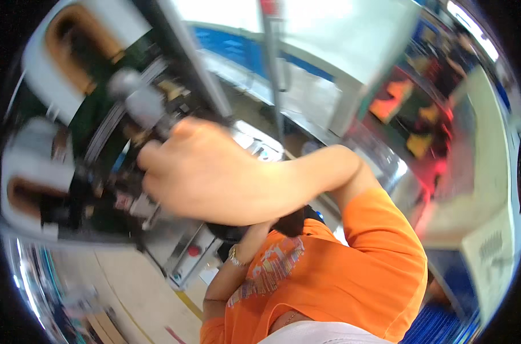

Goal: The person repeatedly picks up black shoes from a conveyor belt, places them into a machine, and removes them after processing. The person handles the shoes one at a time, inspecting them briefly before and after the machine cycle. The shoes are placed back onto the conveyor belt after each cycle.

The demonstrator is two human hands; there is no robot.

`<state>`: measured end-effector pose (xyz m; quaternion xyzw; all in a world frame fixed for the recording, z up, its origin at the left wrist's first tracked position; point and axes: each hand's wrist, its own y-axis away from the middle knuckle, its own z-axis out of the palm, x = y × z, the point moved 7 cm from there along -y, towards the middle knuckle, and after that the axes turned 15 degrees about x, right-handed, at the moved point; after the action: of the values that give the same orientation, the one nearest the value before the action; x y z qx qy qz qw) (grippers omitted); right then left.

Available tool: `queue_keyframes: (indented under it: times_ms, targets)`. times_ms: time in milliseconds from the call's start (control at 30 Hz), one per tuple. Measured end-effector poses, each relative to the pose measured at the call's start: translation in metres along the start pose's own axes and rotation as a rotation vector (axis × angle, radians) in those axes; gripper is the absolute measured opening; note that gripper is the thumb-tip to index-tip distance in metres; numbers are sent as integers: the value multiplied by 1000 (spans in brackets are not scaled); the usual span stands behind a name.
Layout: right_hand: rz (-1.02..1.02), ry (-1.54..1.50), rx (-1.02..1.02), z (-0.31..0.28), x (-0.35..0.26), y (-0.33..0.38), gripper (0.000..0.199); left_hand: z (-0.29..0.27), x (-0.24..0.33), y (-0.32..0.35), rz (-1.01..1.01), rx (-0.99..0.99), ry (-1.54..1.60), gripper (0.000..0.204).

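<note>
My right hand [203, 172] reaches across the middle of the view, blurred by motion. Its fingers are curled in like a fist beside a grey, round-ended machine part [143, 106]. Whatever sits inside those fingers is hidden. Lower down, my left hand [259, 234] is mostly covered by my right hand and wrist, so its fingers do not show. A metal-banded wristwatch [236, 256] circles the left wrist. Close to the left hand, against my orange shirt, is a dark object [291, 224] whose kind I cannot make out.
A machine with white panels and brown-rimmed openings [57, 26] fills the left side. A grey upright post [197, 57] stands beyond my right hand. A red button [193, 250] sits on a pale box. At right, a cream machine housing [492, 172] surrounds a red-lit area.
</note>
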<state>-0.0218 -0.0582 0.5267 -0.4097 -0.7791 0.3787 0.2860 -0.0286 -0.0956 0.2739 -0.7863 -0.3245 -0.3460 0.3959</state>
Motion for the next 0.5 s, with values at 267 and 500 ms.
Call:
queue_keyframes:
  times_ms: [267, 500]
  targets:
    - [837, 314, 155, -123, 95, 187, 62, 94, 53, -44, -302, 40, 1126, 48]
    - [1897, -733, 886, -88, 47, 414, 36, 230, 20, 13, -954, -735, 947, 53]
